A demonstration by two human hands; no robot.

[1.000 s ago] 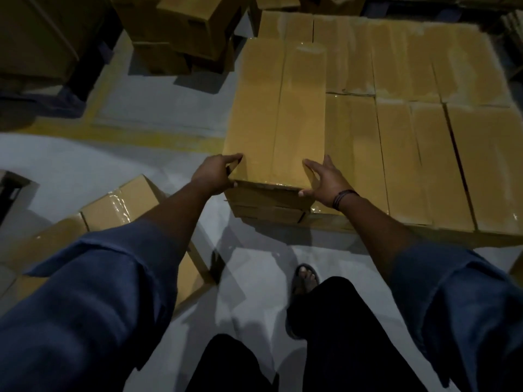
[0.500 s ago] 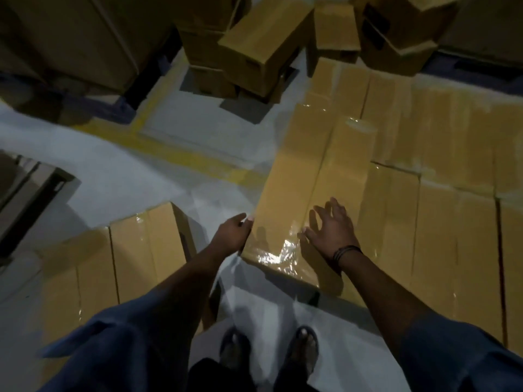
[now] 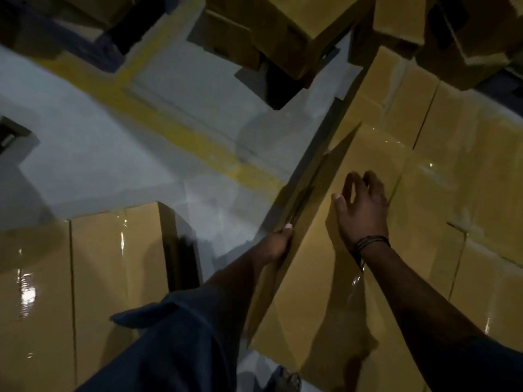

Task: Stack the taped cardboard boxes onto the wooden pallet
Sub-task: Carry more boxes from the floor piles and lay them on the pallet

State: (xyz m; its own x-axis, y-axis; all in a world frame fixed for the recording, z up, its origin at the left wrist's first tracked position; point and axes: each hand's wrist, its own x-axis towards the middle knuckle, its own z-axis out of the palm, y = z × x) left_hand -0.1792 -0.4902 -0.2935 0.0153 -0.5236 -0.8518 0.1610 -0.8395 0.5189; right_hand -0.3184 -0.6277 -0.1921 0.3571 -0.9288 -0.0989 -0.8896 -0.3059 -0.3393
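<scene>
so it's mostly grey floor (image 3: 169, 154) with a yellow line (image 3: 175, 131) painted across it; the right side is filled by a flat layer of taped boxes (image 3: 467, 165) packed edge to edge, shiny tape on the seams; there's a jumbled pile of boxes (image 3: 283, 32) along the far end, some tilted, pretty dark back there; another taped floor box (image 3: 113, 278) sits down at the lower left, apart from the layer.

the top box (image 3: 311, 292) lies on that layer right at its left edge, long side running away from the camera; left arm in a blue sleeve (image 3: 175, 349) reaches to it; left hand (image 3: 278, 241) grips the box's left edge, thumb over the top, other fingers down the side and out of sight; right hand (image 3: 363, 210) is over the top face, fingers spread and only a bit bent, holding nothing; can't tell if the palm actually touches; dark wristband (image 3: 370, 241) on that wrist; bit of a sandal (image 3: 285, 380) at the bottom.
</scene>
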